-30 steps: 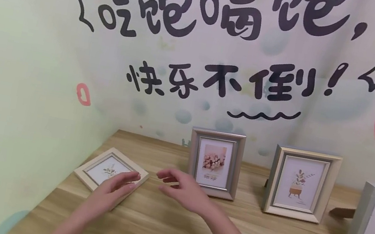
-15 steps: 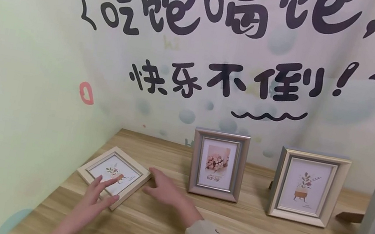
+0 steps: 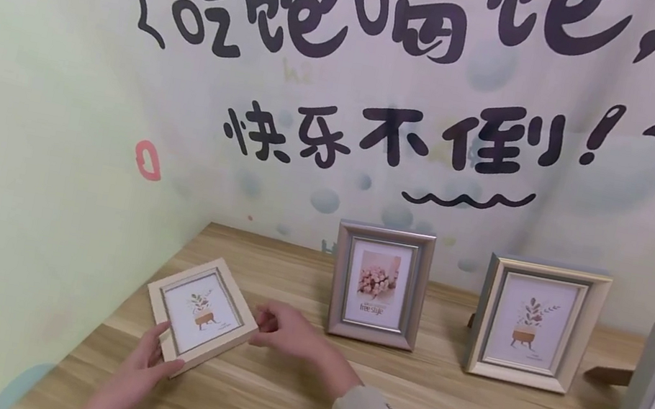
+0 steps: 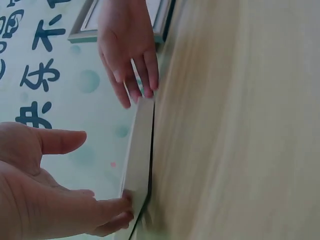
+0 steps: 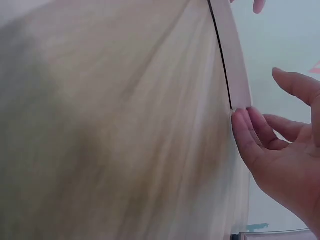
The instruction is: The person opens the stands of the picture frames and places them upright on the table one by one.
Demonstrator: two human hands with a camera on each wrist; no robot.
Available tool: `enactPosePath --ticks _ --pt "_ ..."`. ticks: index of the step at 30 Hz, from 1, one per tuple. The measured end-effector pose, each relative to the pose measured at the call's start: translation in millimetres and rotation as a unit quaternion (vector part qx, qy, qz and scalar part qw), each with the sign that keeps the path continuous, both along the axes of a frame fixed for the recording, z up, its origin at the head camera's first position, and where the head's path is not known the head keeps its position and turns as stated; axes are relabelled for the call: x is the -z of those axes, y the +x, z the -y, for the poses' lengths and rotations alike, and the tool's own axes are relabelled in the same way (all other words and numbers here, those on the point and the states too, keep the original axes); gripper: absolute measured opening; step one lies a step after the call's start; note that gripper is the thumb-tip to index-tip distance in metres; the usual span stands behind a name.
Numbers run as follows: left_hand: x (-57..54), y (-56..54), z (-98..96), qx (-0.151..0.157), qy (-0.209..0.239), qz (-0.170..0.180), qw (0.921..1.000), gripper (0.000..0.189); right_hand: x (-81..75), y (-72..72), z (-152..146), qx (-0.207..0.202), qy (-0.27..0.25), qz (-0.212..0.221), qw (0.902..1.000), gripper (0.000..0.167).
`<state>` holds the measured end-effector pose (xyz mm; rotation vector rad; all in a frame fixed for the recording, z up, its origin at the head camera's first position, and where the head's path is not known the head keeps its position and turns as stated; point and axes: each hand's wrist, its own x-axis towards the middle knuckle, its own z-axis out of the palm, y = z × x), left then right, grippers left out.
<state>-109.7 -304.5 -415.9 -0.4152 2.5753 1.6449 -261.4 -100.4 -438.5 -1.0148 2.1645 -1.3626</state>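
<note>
A pale wooden picture frame (image 3: 201,317) with a potted-plant print lies face up at the table's left end, at an angle. My left hand (image 3: 129,378) grips its near left corner. In the left wrist view, the left hand's (image 4: 55,195) fingertips are on the frame's side edge (image 4: 137,145), and the thumb stands apart from it. At the right corner my right hand (image 3: 291,333) holds on with curled fingers. The right wrist view shows the right hand's (image 5: 295,155) fingertips on the frame's end (image 5: 235,75), thumb raised clear. The frame's underside is hidden.
Three more picture frames stand upright along the back: a pinkish-brown one (image 3: 370,334), a cream one (image 3: 521,376) and a grey one (image 3: 637,391) cut off at the right. A printed wall (image 3: 303,193) borders the wooden table (image 3: 278,408) behind and at left.
Both hands have come onto the picture frame, the right one moving left to its corner. The frame has turned slightly and shifted a little to the right. The upright frames stay in place.
</note>
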Motion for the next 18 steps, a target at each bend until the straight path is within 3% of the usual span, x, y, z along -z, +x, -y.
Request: enactPosePath --ticks 4,8,12,18 --pt "4.6 3.4 9.5 0.032 -0.032 -0.011 0.9989 0.076 3.0 1.0 -2.2 -0.021 0.02 -0.005 0.9996 0.035" --pt "8.7 4.9 14.6 0.036 -0.064 -0.004 0.9973 0.086 6.1 5.2 -3.1 0.01 0.035 -0.005 0.9993 0.042" --pt "12.4 6.5 15.0 0.019 -0.105 -0.008 0.9942 0.091 3.3 11.0 -4.0 0.051 0.03 -0.001 0.9983 0.037" --pt "10.6 8.2 12.7 -0.008 -0.155 -0.038 0.9871 0.072 -3.5 19.9 -5.9 0.106 0.02 -0.033 0.9936 0.031"
